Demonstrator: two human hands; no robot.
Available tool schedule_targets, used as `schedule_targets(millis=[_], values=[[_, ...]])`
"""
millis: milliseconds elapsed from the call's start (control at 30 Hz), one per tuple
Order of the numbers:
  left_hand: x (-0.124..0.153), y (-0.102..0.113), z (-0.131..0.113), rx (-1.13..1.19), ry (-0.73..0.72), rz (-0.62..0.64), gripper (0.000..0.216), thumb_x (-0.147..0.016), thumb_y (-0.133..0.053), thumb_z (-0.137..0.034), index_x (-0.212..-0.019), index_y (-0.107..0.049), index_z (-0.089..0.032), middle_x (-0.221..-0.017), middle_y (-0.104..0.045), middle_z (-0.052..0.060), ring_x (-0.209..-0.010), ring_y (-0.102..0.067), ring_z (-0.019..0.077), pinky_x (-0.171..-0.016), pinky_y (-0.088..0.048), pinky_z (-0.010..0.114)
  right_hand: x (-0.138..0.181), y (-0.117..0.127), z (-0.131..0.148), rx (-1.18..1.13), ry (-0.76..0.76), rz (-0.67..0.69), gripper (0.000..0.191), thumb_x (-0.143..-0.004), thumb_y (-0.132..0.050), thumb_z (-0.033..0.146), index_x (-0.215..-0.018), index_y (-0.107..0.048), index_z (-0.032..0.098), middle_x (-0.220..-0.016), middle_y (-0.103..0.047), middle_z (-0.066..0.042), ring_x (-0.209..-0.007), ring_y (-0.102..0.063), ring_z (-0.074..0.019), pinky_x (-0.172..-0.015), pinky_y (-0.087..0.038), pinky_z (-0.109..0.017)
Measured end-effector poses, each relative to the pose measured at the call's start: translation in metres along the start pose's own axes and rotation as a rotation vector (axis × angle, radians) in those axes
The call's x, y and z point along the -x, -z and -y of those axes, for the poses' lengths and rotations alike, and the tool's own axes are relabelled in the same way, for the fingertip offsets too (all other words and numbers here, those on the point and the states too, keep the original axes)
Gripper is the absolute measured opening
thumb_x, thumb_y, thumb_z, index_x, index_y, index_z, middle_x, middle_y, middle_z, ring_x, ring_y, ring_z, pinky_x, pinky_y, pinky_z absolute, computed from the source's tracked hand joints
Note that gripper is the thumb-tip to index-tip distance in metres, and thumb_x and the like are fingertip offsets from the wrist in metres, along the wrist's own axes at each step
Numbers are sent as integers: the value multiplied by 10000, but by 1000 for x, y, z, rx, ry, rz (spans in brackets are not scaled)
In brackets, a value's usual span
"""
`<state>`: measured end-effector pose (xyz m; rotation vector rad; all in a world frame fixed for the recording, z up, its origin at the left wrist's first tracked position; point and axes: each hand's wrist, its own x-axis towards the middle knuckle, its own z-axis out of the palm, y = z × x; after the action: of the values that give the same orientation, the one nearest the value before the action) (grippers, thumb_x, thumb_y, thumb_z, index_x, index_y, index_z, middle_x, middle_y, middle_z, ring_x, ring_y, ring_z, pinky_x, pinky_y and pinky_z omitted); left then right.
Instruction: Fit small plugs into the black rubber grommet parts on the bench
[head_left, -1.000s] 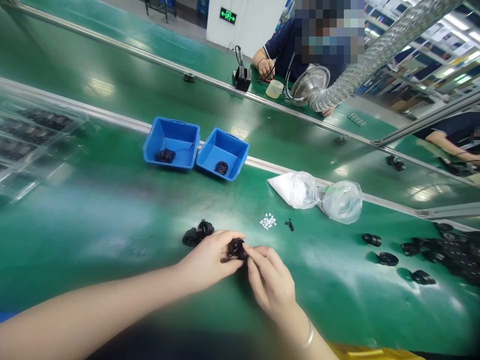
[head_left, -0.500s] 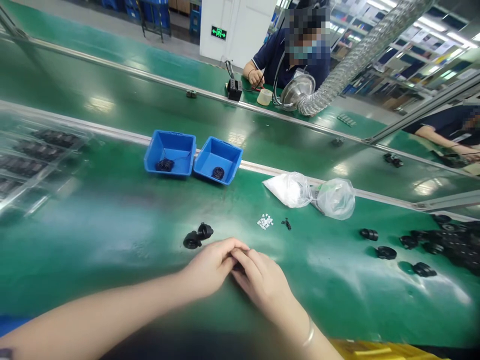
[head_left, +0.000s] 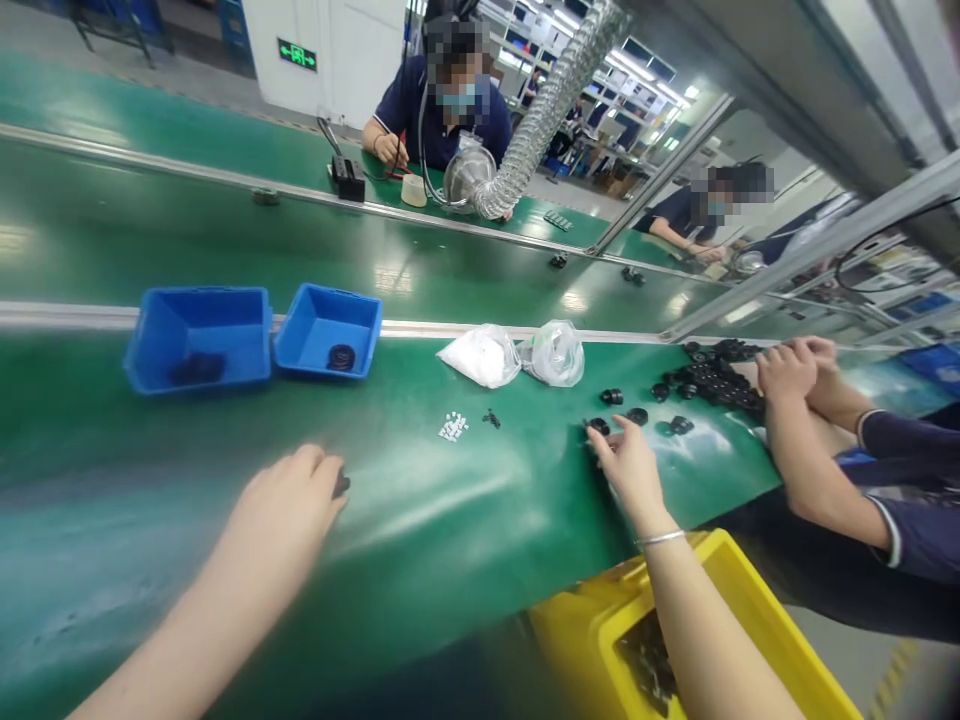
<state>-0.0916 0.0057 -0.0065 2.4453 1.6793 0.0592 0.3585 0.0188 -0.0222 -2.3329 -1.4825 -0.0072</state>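
My left hand rests on the green belt with its fingers curled over a small black round part that shows at the fingertips. My right hand, with a silver bracelet on the wrist, lies further right with fingers stretched out. Its fingertips touch a loose black part. Other loose black parts lie just beyond it.
Two blue bins hold black rings at the belt's far edge. Two plastic bags, white bits and a heap of black parts lie near a co-worker's hands. A yellow crate sits below.
My hands have come apart. The left stayed low with the black part, and the right reached out to the loose parts on the right. The view swung right.
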Motion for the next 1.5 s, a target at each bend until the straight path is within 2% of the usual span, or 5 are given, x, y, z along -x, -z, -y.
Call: schedule_targets(millis=[267,467,733,1267,1500], values=[[-9,-1,-5,96,19,-64,351,-913,-450,-389,-1065,-628,-128,-976,-669,156,-909,-640,338,-798,-463,424,24,-13,90,-272,273,159,326,-874,-493,483,-923,-645,199,-826,-683,-55,-655,-639,-167,-636,-509,-287],[-9,12,-5,840,235,-49,413,-868,-508,-518,-1149,-574,-222,-1150,-666,98,-1024,-628,302,-869,-472,410,49,-40,156,-336,398,345,274,-905,-480,356,-749,-627,186,-639,-631,-20,-551,-585,-146,-567,-442,-262],[-6,22,-18,1763,319,87,390,-886,-555,-433,-1146,-597,-146,-1044,-680,128,-923,-674,245,-824,-520,359,50,-52,155,-333,416,282,248,-890,-502,351,-730,-601,189,-708,-624,-45,-629,-557,-179,-599,-413,-291],[0,17,-22,1674,54,176,298,-946,-457,-396,-1041,-628,-172,-1051,-636,109,-844,-656,211,-638,-457,273,51,-54,144,-413,425,329,228,-906,-503,348,-783,-615,191,-769,-622,-32,-695,-573,-180,-661,-441,-306],[2,13,-42,1834,259,344,443,-927,-358,-557,-891,-563,-166,-643,-577,26,-533,-552,140,-455,-374,235,52,-53,143,-407,476,327,240,-913,-491,337,-777,-618,187,-795,-626,-46,-728,-580,-187,-672,-443,-313]])
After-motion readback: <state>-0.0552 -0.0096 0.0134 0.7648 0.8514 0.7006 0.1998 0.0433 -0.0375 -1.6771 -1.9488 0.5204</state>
